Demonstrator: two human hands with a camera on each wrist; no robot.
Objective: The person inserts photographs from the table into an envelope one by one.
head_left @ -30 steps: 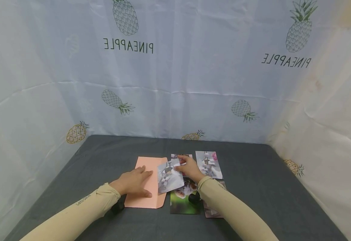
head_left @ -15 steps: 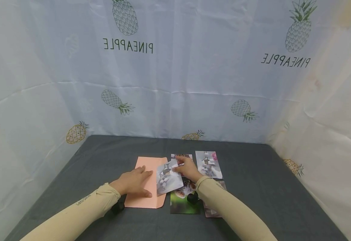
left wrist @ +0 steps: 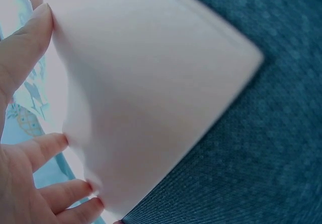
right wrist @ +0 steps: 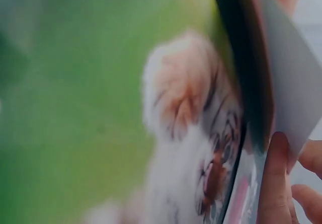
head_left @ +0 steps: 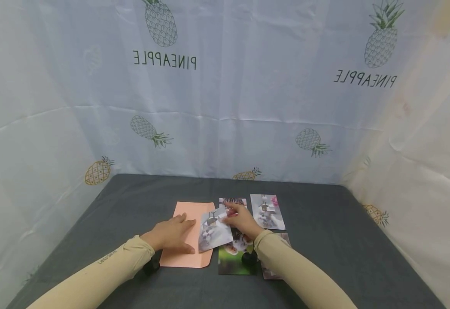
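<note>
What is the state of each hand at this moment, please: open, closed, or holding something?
Left hand: open, resting on the pink envelope.
Right hand: holding a photo, pinched by its edge.

the curtain (head_left: 244, 98) reads "pineapple" twice (mirrored both times); lettering (head_left: 107, 257) on the left sleeve (head_left: 89, 277) is unclear.
</note>
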